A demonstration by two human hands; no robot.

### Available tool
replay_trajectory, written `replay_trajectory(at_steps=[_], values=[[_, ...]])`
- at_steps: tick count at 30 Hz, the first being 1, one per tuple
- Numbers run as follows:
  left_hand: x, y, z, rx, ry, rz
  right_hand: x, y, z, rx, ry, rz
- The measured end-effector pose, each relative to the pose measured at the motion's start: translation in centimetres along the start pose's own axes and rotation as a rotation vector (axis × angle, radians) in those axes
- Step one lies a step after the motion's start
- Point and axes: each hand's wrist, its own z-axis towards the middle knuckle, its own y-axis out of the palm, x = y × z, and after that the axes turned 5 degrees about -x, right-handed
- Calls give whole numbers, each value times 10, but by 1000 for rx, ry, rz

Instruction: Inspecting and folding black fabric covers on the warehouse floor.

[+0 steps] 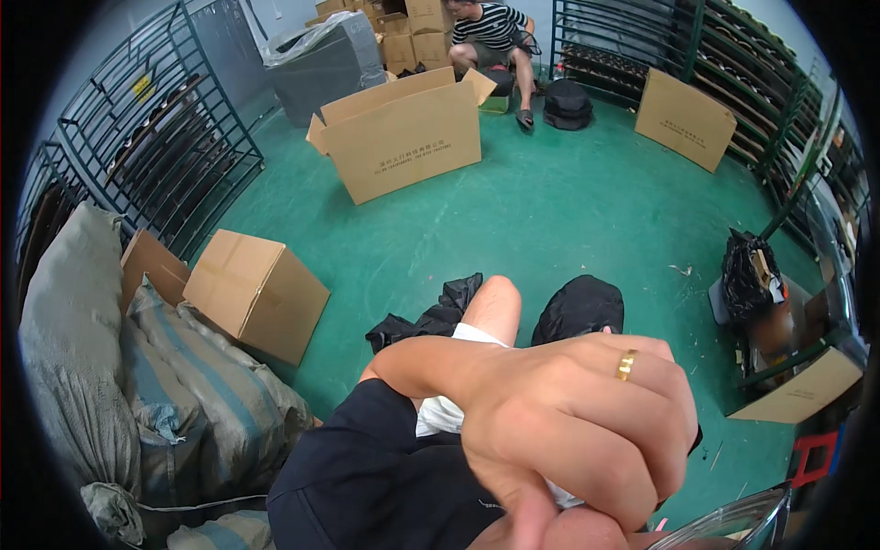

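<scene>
- One hand fills the foreground: the left hand (pixel 568 431), a gold ring (pixel 626 364) on one finger, is raised close to the camera with its back turned up and the forearm coming in from the left.
- Its fingers (pixel 642 458) are curled tightly in, thumb pointing down; whether anything is clasped inside cannot be told from this angle.
- Nearest to it is a white cloth (pixel 438 414), bunched on the person's lap just under the wrist and showing again below the knuckles; contact between hand and cloth is hidden.
- The right hand is not in view.
- Beyond the bare knee (pixel 495 307), a black bag (pixel 577 307) and a crumpled black garment (pixel 426 321) lie on the green floor (pixel 568 202), untouched.
- As a judgement, little handling looks to be in progress: nothing is being lifted, and the black pieces lie loose, well apart from any box.
- A large open carton (pixel 403 137) stands farther off, its contents out of sight; a smaller carton (pixel 257 293) lies tipped beside striped sacks (pixel 202 394) on the left.
- Another person (pixel 490 37) in a striped top sits at the far end, near metal racks (pixel 156 137).
</scene>
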Motion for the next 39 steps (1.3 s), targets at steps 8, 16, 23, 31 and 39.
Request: replay_trajectory(at_steps=[8, 16, 23, 31, 39], values=[[-35, -14, -65, 137, -302, 314, 15, -32, 8, -61, 6, -4], [-106, 14, -239, 498, -1005, 114, -2, -22, -2, -96, 10, -26], [-113, 64, -311, 444, -1353, 51, 11, -37, 4, -85, 39, -53], [-121, 77, -340, 450, -1344, -8, -5, -19, -15, -126, 53, -187], [-119, 78, -335, 447, -1390, 0, -7, -21, -18, -178, 50, -156]])
